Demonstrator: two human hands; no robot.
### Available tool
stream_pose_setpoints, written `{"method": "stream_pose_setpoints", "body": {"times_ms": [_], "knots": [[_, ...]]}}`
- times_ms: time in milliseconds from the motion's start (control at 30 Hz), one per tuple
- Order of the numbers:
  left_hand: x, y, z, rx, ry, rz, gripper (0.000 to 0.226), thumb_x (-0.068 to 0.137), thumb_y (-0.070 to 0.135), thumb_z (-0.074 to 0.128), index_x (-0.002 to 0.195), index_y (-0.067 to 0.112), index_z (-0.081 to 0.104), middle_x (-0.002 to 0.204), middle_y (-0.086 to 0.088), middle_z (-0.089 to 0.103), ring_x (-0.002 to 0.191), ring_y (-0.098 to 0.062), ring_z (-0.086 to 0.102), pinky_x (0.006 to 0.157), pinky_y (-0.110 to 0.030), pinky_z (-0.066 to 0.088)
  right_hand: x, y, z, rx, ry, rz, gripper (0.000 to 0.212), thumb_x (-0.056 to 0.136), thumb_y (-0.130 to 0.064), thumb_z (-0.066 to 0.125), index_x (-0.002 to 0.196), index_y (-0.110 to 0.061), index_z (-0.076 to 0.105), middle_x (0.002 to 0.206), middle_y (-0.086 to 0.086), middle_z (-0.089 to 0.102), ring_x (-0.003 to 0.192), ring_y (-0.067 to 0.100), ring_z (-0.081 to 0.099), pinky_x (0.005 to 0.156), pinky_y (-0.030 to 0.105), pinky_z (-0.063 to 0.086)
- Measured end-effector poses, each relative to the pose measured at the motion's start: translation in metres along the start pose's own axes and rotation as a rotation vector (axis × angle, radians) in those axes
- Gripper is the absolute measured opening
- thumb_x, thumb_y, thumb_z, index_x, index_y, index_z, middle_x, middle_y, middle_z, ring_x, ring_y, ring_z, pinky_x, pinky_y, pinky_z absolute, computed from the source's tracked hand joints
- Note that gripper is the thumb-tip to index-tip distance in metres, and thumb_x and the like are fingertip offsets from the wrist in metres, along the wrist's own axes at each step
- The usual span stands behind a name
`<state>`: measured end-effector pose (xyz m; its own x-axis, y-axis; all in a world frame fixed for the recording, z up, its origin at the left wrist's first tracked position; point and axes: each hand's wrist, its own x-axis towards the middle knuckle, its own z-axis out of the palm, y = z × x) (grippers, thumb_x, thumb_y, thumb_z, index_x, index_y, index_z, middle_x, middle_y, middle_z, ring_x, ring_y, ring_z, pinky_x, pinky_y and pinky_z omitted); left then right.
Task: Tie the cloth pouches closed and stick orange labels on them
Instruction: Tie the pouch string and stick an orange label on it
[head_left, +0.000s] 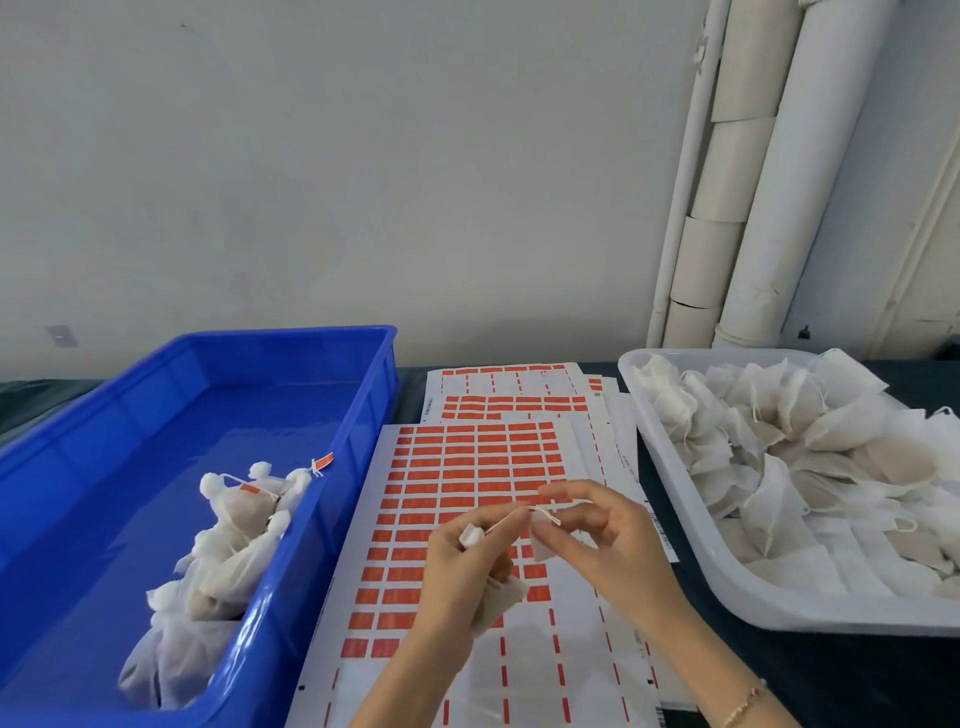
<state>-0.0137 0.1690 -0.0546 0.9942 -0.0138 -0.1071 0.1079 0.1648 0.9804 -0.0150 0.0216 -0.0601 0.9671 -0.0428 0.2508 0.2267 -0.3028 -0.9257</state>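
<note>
- Blue plastic crate (291, 333), left of the orange-label sheet (467, 467): tied pouches (228, 545).
- White plastic tray (727, 587), right of sheet: untied pouches (779, 441).
- Over sheet: left hand (457, 561) grips small white cloth pouch (498, 603), right hand (597, 540) pinches drawstring (501, 519).
- Tying step; next likely cinch knot, then label.

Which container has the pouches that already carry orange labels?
The blue bin on the left: its tied pouches show orange labels; those in the white tray show none.

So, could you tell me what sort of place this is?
Probably a small packing workshop: sheets of orange labels lie on the table, a white tray holds a heap of unlabelled pouches on the right, and a blue bin holds labelled pouches on the left.
</note>
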Motion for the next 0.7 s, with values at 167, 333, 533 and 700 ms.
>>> {"method": "stream_pose_setpoints", "body": {"times_ms": [167,333,533,700], "knots": [[-0.003,0.008,-0.006,-0.089,0.072,-0.041,0.015,0.074,0.027,0.076,0.079,0.013,0.073,0.056,-0.005,0.055,0.050,-0.014,0.047,0.049,-0.023,0.043,-0.001,0.003,-0.020,-0.049,-0.010,0.046,0.009,0.075,-0.030,0.077,0.083,-0.031,0.074,0.086,-0.020,0.073,0.085,0.003,0.069,0.082,0.025,0.056],[-0.013,0.010,-0.004,0.004,0.074,0.061,0.006,0.072,0.020,0.079,0.070,0.025,0.076,0.066,0.003,0.069,0.057,-0.010,0.063,0.054,-0.017,0.049,0.001,0.002,-0.030,0.201,0.000,0.273,0.017,0.071,-0.026,0.080,0.088,-0.022,0.075,0.088,-0.009,0.075,0.079,0.011,0.071,0.068,0.022,0.054],[-0.024,0.003,0.009,0.161,0.016,0.151,0.020,0.075,0.020,0.078,0.070,0.039,0.074,0.074,0.011,0.072,0.078,-0.003,0.067,0.056,-0.007,0.047,-0.003,-0.003,-0.020,0.298,0.009,0.333,0.023,0.072,-0.023,0.080,0.094,-0.016,0.075,0.090,-0.002,0.075,0.083,0.022,0.070,0.075,0.030,0.057],[-0.023,-0.002,0.016,0.170,0.076,0.126,0.014,0.075,0.026,0.078,0.068,0.037,0.074,0.073,0.013,0.071,0.079,0.002,0.064,0.051,-0.005,0.046,-0.006,-0.007,-0.013,0.318,0.013,0.352,0.019,0.076,-0.020,0.078,0.095,-0.016,0.075,0.089,-0.004,0.075,0.084,0.023,0.070,0.074,0.028,0.058]]}}
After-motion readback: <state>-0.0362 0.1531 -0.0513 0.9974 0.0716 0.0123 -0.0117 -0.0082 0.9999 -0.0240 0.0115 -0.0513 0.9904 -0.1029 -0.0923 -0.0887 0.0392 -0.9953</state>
